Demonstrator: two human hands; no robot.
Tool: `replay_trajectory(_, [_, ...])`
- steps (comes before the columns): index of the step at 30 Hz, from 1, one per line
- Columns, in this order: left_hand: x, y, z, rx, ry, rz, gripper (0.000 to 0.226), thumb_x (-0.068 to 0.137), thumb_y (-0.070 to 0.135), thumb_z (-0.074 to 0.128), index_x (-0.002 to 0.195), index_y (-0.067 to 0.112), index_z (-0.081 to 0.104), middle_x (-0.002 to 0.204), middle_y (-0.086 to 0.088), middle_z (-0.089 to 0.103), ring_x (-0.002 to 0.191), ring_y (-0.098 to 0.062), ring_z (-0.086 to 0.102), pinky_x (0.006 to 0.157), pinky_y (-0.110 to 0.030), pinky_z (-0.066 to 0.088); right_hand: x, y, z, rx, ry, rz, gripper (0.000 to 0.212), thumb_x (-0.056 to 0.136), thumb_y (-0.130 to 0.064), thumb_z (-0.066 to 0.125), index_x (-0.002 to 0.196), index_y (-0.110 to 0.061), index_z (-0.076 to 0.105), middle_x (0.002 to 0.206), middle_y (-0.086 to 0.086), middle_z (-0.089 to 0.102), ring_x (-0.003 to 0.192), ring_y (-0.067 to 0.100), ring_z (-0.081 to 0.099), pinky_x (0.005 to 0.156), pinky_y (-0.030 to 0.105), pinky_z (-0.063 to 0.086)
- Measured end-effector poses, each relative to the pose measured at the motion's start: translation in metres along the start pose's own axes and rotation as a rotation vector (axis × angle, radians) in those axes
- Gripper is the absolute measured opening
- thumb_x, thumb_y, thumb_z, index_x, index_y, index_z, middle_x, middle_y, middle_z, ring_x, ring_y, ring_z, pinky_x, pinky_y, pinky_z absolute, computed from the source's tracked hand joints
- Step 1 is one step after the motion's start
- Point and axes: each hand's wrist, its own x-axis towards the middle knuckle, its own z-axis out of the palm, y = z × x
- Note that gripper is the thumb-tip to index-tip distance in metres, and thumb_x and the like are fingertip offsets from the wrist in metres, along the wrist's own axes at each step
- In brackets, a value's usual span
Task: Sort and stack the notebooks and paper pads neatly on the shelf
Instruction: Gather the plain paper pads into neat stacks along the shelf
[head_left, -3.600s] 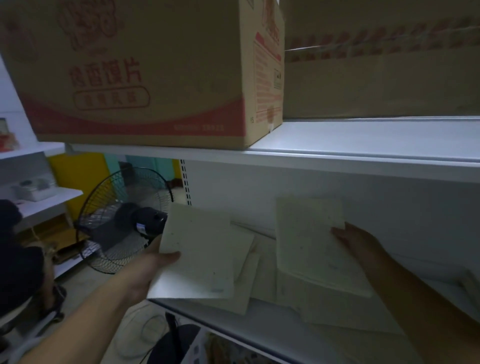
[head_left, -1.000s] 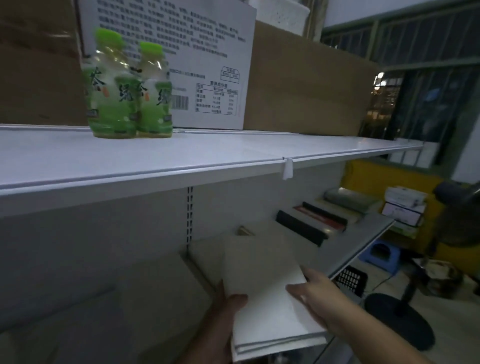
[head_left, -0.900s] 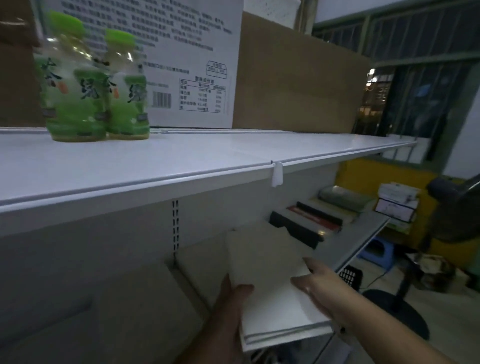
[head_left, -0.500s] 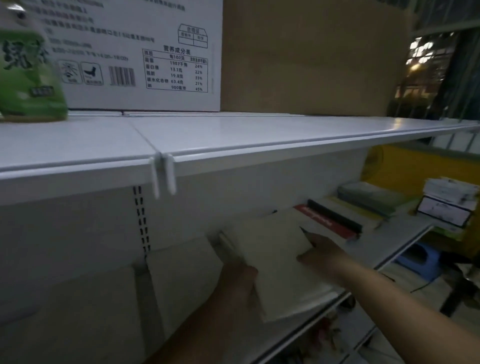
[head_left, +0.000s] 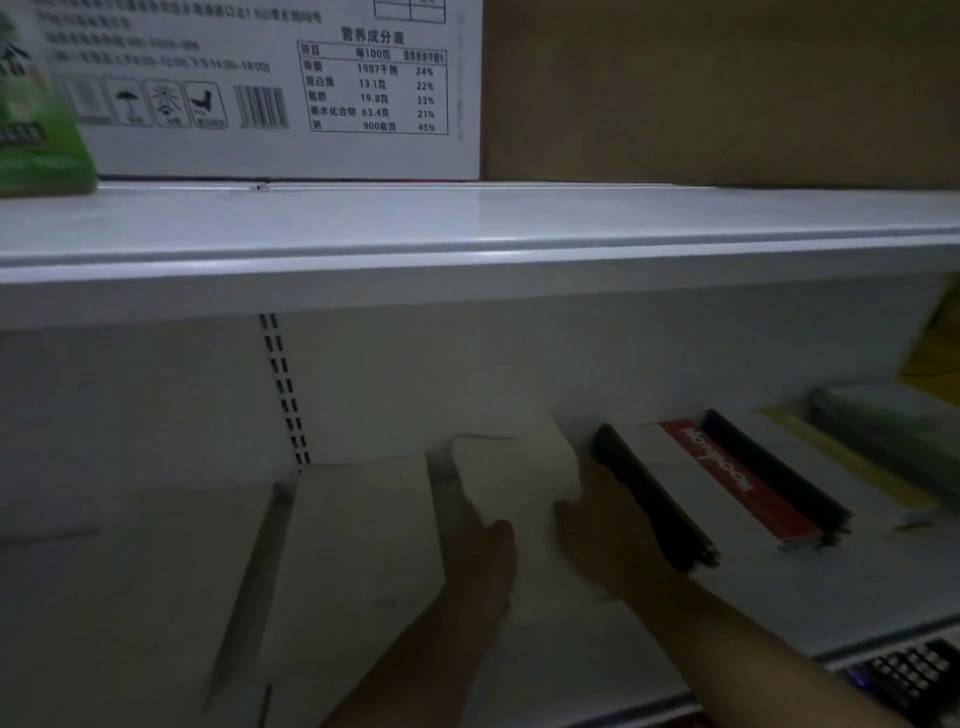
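Both hands clamp the pale pad stack (head_left: 519, 483) on the lower shelf (head_left: 779, 597): left hand (head_left: 483, 561) at its near-left edge, right hand (head_left: 602, 535) along its right side. It should slide back squarely, flush beside the black-spined notebooks (head_left: 654, 499). Half a second ago it overhung the shelf's front edge.

Single view, head-worn, wide-angle. Looks forward and slightly down into a white shelf (head_left: 779, 587) from close range; upper shelf board (head_left: 467, 249) crosses mid-frame near eye level, cartons on it cropped at top. Both forearms enter from the bottom edge. Edges bowed, picture dim, right side blurred
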Motion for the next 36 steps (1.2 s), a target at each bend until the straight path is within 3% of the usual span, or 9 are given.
replay_trajectory(2, [0.006, -0.007, 0.002, -0.016, 0.024, 0.040, 0.069, 0.081, 0.026, 0.052, 0.146, 0.020, 0.031, 0.137, -0.016, 0.049, 0.120, -0.036, 0.052, 0.101, -0.053, 0.043, 0.001, 0.005, 0.006, -0.044, 0.005, -0.057, 0.066, 0.097, -0.032, 0.040, 0.151, -0.017, 0.005, 0.156, 0.010, 0.016, 0.140, 0.025, 0.027, 0.112, 0.034, 0.027])
replay_trajectory(6, [0.017, -0.013, 0.006, 0.071, 0.012, 0.042, 0.075, 0.075, 0.030, 0.048, 0.147, 0.019, 0.029, 0.143, -0.013, 0.044, 0.125, -0.034, 0.048, 0.104, -0.050, 0.041, 0.005, 0.013, 0.008, -0.236, 0.088, -0.144, 0.038, 0.098, -0.034, 0.035, 0.131, -0.019, 0.045, 0.147, 0.012, 0.029, 0.129, 0.028, 0.035, 0.101, 0.033, 0.037])
replay_trajectory(9, [0.012, -0.008, 0.003, 0.039, -0.014, 0.011, 0.063, 0.086, 0.017, 0.049, 0.146, 0.017, 0.031, 0.139, -0.016, 0.047, 0.119, -0.034, 0.052, 0.099, -0.046, 0.046, 0.001, 0.013, 0.011, -0.413, 0.126, -0.143, 0.030, 0.095, -0.035, 0.038, 0.110, -0.025, 0.061, 0.146, 0.013, 0.033, 0.136, 0.034, 0.026, 0.106, 0.042, 0.023])
replay_trajectory(13, [0.013, 0.001, 0.004, 0.079, -0.048, 0.000, 0.070, 0.075, 0.025, 0.046, 0.143, 0.018, 0.032, 0.137, -0.017, 0.049, 0.116, -0.034, 0.054, 0.098, -0.041, 0.047, -0.001, 0.005, 0.008, -0.603, 0.208, -0.259, 0.017, 0.073, -0.021, 0.063, 0.056, -0.021, 0.062, 0.097, 0.011, 0.067, 0.101, 0.037, 0.059, 0.094, 0.050, 0.030])
replay_trajectory(19, [-0.030, 0.056, -0.053, 0.422, -0.227, 0.214, 0.067, 0.092, 0.014, 0.050, 0.150, 0.014, 0.019, 0.143, -0.009, 0.041, 0.122, -0.025, 0.051, 0.087, -0.016, 0.048, -0.008, -0.032, -0.009, -0.834, -0.234, -0.092, 0.028, 0.096, -0.033, 0.035, 0.072, -0.020, 0.039, 0.105, 0.005, 0.052, 0.124, 0.025, 0.044, 0.110, 0.052, 0.023])
replay_trajectory(21, [-0.047, 0.070, -0.113, 0.661, -0.326, 0.350, 0.058, 0.098, 0.024, 0.046, 0.150, 0.017, 0.022, 0.148, -0.005, 0.035, 0.136, -0.023, 0.037, 0.099, -0.009, 0.038, -0.020, -0.059, -0.005, -0.841, -0.222, -0.058, 0.033, 0.097, -0.038, 0.031, 0.113, -0.020, 0.054, 0.134, 0.013, 0.044, 0.137, 0.032, 0.029, 0.113, 0.060, 0.012])
replay_trajectory(23, [-0.050, 0.077, -0.193, 1.009, -0.230, 0.468, 0.056, 0.101, 0.035, 0.035, 0.151, 0.019, 0.015, 0.158, -0.001, 0.015, 0.145, -0.017, 0.015, 0.115, -0.019, 0.018, -0.039, -0.102, 0.006, -0.738, -0.139, -0.109, 0.050, 0.098, -0.039, 0.028, 0.145, -0.021, 0.027, 0.156, 0.015, 0.012, 0.144, 0.033, 0.011, 0.114, 0.058, 0.008])
replay_trajectory(30, [-0.104, 0.051, -0.469, 1.421, 0.238, 0.283, 0.055, 0.101, 0.036, 0.031, 0.151, 0.016, 0.017, 0.159, -0.005, 0.010, 0.147, -0.021, 0.007, 0.117, -0.032, 0.015, -0.147, -0.291, 0.105, -0.531, -0.261, -0.633, 0.063, 0.098, -0.043, 0.033, 0.151, -0.025, 0.003, 0.159, 0.007, 0.001, 0.147, 0.024, 0.004, 0.119, 0.043, 0.010])
replay_trajectory(36, [-0.172, -0.002, -0.594, 1.372, 0.300, 0.154, 0.058, 0.100, 0.042, 0.032, 0.151, 0.019, 0.015, 0.160, -0.008, 0.006, 0.147, -0.024, 0.004, 0.117, -0.035, 0.015, -0.227, -0.392, 0.179, -0.470, -0.490, -0.853, 0.066, 0.095, -0.040, 0.043, 0.151, -0.025, 0.011, 0.159, 0.006, 0.007, 0.145, 0.026, 0.010, 0.118, 0.038, 0.017])
